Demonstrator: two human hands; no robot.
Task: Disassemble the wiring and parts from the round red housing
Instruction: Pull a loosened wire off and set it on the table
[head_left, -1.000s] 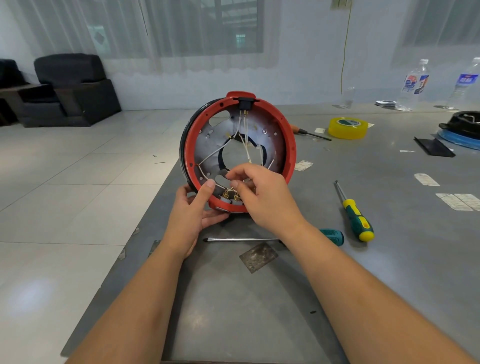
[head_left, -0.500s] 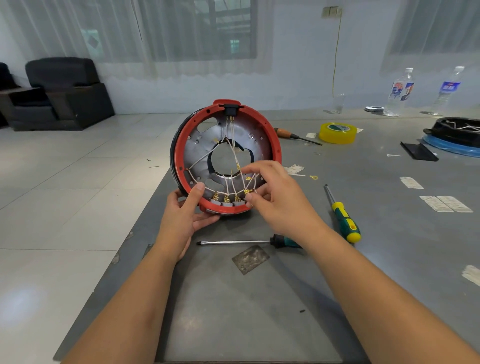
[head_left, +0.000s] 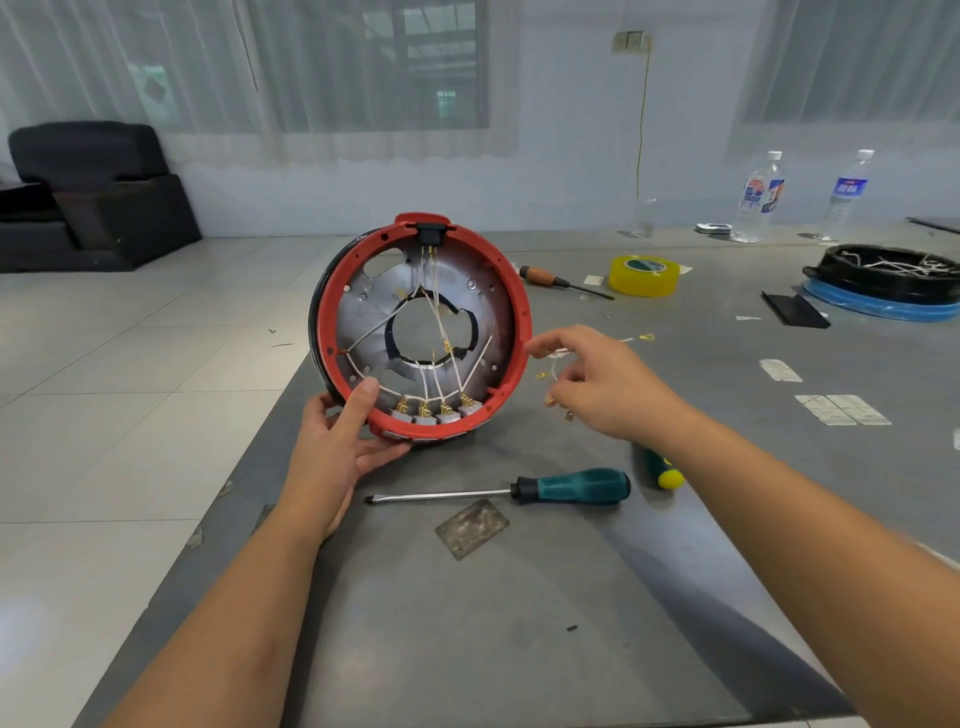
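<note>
Left grip (head_left: 343, 441) steadies red housing (head_left: 423, 332); right grip (head_left: 587, 379) holds wires (head_left: 556, 364) beside it.

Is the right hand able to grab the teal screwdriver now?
Probably yes: the right hand hovers just above the teal screwdriver, nothing lies between, though it seems to hold small wires.

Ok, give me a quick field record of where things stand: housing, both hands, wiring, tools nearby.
housing: round red housing stands on edge on the grey table, open side to camera
left hand: left hand grips the lower rim, thumb inside
right hand: right hand beside the housing, apart from it, loose white wires at its fingers; grip unclear
wiring: white wires still run to four terminal blocks
tools: teal screwdriver lies in front
</note>
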